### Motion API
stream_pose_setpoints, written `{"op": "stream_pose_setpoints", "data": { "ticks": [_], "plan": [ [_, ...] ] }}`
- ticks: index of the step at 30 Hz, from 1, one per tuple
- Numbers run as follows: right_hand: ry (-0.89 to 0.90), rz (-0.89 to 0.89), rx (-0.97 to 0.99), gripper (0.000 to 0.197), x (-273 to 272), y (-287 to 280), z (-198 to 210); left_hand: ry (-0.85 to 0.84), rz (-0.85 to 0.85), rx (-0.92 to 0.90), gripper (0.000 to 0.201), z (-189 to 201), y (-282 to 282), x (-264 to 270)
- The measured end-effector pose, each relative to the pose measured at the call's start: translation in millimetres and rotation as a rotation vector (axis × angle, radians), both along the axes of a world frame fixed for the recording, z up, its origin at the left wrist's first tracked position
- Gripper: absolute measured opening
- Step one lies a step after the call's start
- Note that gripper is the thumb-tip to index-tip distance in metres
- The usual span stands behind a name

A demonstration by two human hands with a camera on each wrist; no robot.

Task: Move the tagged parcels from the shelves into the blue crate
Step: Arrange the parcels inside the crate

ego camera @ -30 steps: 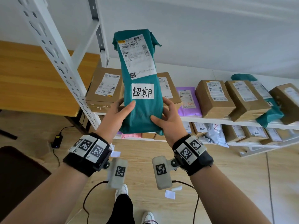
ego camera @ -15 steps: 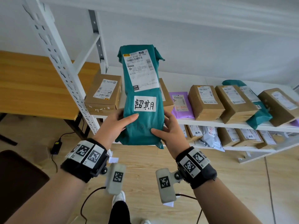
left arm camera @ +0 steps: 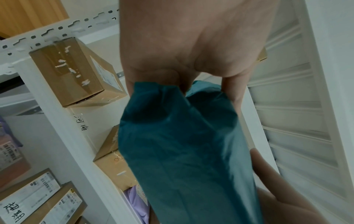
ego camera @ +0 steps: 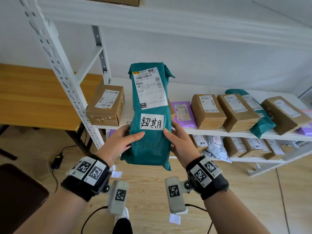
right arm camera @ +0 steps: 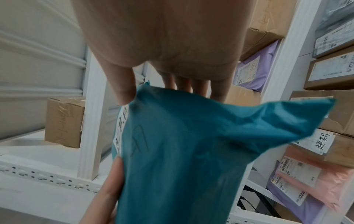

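I hold a teal plastic parcel (ego camera: 152, 146) upright in front of the middle shelf. It bears a shipping label and, below it, a white tag with handwritten characters (ego camera: 152, 124). My left hand (ego camera: 125, 141) grips its lower left edge, thumb on the front and fingers behind. My right hand (ego camera: 177, 141) grips the lower right edge the same way. From the left wrist, the parcel (left arm camera: 182, 151) hangs below my left hand (left arm camera: 191, 45). From the right wrist, the parcel (right arm camera: 191, 151) sits under my right hand (right arm camera: 162, 45). No blue crate is in view.
The middle shelf (ego camera: 211, 130) carries brown boxes (ego camera: 105, 105), a purple mailer (ego camera: 182, 114) and another teal mailer (ego camera: 263, 124). Tagged boxes (ego camera: 256, 146) lie on the lower shelf. The white upright (ego camera: 67, 81) and a wooden table (ego camera: 33, 98) stand left. A power adapter (ego camera: 56, 158) lies on the floor.
The parcel has come slightly down and toward me, away from the shelf, still held in both hands. The head view has tilted up, bringing the upper shelf into sight.
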State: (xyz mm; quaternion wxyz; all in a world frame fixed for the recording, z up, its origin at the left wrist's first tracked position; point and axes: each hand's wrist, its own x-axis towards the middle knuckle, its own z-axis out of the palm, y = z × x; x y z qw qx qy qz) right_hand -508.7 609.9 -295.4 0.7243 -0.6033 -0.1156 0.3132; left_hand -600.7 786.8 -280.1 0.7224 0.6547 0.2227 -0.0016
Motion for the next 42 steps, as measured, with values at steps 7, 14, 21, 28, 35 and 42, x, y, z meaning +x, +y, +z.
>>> {"op": "stream_pose_setpoints", "data": {
  "ticks": [7, 14, 21, 28, 35, 42],
  "plan": [
    [-0.071, 0.012, -0.023, 0.034, -1, -8, 1, 0.019, -0.017, 0.029, 0.038, 3, -4, -1],
    [-0.123, -0.001, -0.017, 0.038, 2, -10, 1, -0.023, -0.051, 0.046, 0.047, 9, -6, 1],
    [-0.130, 0.057, -0.031, 0.042, -1, -14, -2, -0.110, -0.038, 0.043, 0.062, 21, 0, 7],
    [-0.139, 0.093, -0.036, 0.040, -2, -25, -1, -0.170, -0.004, 0.029, 0.048, 27, -13, 10],
    [-0.108, 0.052, -0.028, 0.041, 0, -39, -3, -0.206, 0.037, -0.017, 0.024, 26, -31, 20],
    [-0.088, -0.052, -0.025, 0.037, 4, -42, 6, -0.191, 0.014, -0.032, 0.021, 28, -36, 42]
  ]
}}
